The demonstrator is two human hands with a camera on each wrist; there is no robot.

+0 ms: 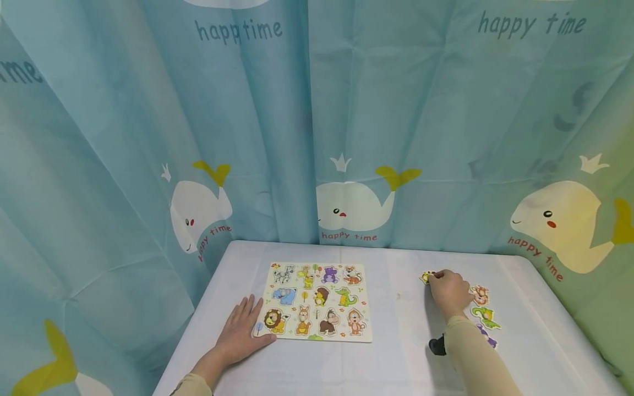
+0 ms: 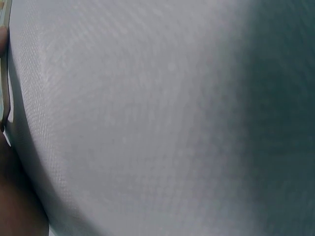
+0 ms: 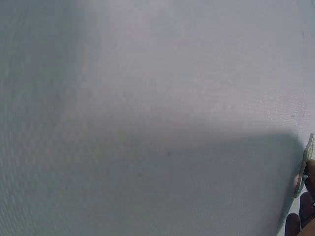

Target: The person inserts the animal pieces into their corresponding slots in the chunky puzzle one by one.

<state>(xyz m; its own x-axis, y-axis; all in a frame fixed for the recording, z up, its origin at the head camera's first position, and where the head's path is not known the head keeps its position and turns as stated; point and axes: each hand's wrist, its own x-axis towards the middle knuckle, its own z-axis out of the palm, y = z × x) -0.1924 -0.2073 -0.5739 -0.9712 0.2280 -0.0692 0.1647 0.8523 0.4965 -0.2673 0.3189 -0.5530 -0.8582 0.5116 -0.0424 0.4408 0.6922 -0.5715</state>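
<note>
An animal puzzle board point(image 1: 317, 283) lies flat on the left half of the table, printed with rows of cartoon animals. My left hand point(image 1: 242, 333) rests at its lower left side, fingers straight and spread, with fingertips along the board's edge. In the left wrist view the board's edge point(image 2: 5, 83) shows at the far left. To the right of the board, my right hand point(image 1: 449, 292) pinches a small yellow and dark animal puzzle piece point(image 1: 425, 277), partly hidden by the fingers. In the right wrist view the piece's thin side point(image 3: 302, 172) appears at the right margin.
Right of the right hand lie an orange animal piece point(image 1: 480, 295), a green crocodile piece point(image 1: 487, 317) and a purple piece point(image 1: 488, 336), partly covered by the forearm. A black object point(image 1: 438, 346) sits at the right wrist. A whale-print curtain point(image 1: 277, 137) hangs behind the white table point(image 1: 396, 352).
</note>
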